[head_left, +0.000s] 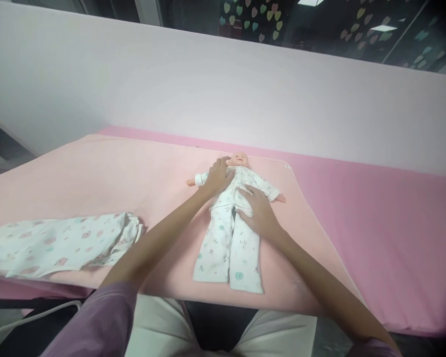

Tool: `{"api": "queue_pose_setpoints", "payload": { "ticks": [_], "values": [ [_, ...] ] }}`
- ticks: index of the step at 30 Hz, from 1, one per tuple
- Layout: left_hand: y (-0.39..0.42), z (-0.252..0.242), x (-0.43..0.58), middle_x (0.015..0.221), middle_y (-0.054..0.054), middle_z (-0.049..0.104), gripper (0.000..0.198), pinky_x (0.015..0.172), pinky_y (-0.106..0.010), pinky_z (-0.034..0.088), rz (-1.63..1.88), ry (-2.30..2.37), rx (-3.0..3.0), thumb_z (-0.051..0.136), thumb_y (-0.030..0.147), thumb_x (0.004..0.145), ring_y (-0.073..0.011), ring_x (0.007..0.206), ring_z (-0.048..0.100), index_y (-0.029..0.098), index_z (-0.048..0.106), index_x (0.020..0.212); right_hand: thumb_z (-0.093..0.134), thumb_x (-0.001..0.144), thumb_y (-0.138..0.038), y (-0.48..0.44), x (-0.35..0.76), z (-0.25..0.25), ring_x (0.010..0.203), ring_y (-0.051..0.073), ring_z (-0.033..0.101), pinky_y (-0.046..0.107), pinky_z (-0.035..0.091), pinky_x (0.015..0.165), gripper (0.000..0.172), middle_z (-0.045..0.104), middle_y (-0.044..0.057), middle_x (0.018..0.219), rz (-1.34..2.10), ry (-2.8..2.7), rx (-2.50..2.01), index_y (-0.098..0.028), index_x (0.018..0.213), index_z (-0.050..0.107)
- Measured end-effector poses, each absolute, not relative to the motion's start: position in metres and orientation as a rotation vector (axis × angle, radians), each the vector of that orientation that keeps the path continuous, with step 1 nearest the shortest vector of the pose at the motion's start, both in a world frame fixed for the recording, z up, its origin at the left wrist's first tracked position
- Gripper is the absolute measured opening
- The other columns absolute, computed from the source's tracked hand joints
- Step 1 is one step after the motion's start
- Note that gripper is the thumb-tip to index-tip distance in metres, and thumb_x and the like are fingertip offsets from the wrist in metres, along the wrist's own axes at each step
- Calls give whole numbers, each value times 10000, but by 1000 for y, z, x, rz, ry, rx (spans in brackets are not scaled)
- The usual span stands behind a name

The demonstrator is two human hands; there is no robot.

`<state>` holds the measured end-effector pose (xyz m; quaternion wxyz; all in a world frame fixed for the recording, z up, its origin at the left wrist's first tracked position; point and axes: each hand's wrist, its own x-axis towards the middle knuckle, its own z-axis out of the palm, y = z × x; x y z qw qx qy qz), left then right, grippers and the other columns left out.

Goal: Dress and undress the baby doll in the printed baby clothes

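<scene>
A baby doll (pixel 240 159) lies on its back with its head toward the wall. It wears a white patterned top (pixel 240 176) with long sleeves and a buttoned front. White printed trousers (pixel 214 248) cover its legs and lie straight toward me. My left hand (pixel 220 176) rests on the doll's shoulder and chest on the left side, fingers extended toward its head. My right hand (pixel 258 210) lies over the lower edge of the top and the trousers' waist, with its fingers spread. Neither hand visibly grips the cloth.
A folded white printed cloth (pixel 59 243) lies at the left near the front edge. Under everything is a peach sheet (pixel 152 178) on a pink mat (pixel 375 228). A white low wall (pixel 223 89) stands behind. A pale cable (pixel 33 317) hangs at lower left.
</scene>
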<state>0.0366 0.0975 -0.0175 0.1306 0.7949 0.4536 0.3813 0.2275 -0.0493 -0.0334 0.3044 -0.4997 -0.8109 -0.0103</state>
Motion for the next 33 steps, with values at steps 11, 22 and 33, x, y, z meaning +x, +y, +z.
{"api": "queue_pose_setpoints", "payload": {
  "ticks": [11,22,33],
  "values": [
    [-23,-53,-25,1359,-113,521,501,984,-450,522,1033,1114,2254,687,467,963,-298,1220,533,273,505,1388,577,1087,-250,-36,230,-34,989,241,636,422,426,996,151,740,56,1010,-367,-2160,-1039,-223,1029,714],
    [-13,-47,-22,1289,-147,645,321,921,-470,440,834,1587,2637,505,169,971,-333,1134,610,199,537,1289,528,906,-88,-67,273,-52,1035,296,602,414,435,924,371,684,112,1135,-333,-2036,-1382,-182,1244,649],
    [-70,-35,-46,1086,-100,691,221,903,-454,455,969,1630,2343,493,290,1022,-312,1029,626,206,552,1218,563,971,-248,-119,263,-44,965,300,627,449,467,916,234,704,91,1025,-159,-1811,-1490,-202,1194,618]
  ]
}}
